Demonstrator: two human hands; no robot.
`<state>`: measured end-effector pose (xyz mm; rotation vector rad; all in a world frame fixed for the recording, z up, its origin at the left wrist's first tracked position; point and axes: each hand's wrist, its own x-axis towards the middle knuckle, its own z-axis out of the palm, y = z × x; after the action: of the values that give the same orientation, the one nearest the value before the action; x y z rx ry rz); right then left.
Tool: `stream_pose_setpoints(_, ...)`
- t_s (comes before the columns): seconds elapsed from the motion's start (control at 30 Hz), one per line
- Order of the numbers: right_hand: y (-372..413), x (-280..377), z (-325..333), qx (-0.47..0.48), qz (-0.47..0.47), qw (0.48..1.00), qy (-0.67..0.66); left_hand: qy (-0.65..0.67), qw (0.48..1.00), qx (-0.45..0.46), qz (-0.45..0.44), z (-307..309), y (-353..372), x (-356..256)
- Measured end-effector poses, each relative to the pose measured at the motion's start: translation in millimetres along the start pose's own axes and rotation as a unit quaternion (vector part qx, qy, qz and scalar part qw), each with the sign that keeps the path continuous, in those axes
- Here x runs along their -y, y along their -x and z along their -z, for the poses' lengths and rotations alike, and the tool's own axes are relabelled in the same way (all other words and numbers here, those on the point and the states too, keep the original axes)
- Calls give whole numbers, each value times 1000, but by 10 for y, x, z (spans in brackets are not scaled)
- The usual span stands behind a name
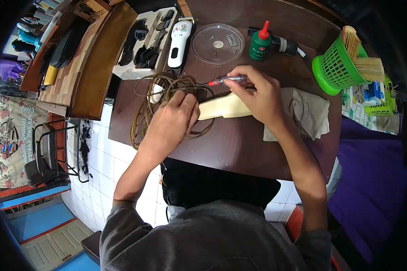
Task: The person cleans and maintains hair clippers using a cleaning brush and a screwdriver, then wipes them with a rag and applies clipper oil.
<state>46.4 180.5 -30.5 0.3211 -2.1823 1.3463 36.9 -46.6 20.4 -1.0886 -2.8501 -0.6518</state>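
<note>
Cream, elongated plastic clipper body (224, 107) lies between left grip (178, 112), pinching its end, and right grip (259, 94), clamped on a clear-handled screwdriver (218, 81); snagging the brown looped cable (171, 83) could jerk the body.

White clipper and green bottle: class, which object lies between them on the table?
In the head view, a round clear dish holding small parts lies between the white clipper and the green bottle.

Cream casing (224, 107) partly hidden, cloth (309, 113) half-covered
</note>
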Motion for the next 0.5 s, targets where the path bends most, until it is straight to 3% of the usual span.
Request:
stream_pose_setpoints(0.23, -4, 23, 14, 5, -5, 1000, 7, 23, 1000, -20, 4, 150, -53, 65)
stream_pose_setpoints(0.3, -6, 21, 12, 0, -4, 1000, 5, 118, 993, -19, 4, 242, -93, 91)
stream_pose_setpoints(0.37, -15, 21, 11, -4, 0, 1000, 2, 125, 992, -26, 23, 367, -194, 36)
stream_pose_setpoints(0.5, -21, 33, -3, -27, -66, 996, -49, 149, 986, -71, 19, 320, -551, 210)
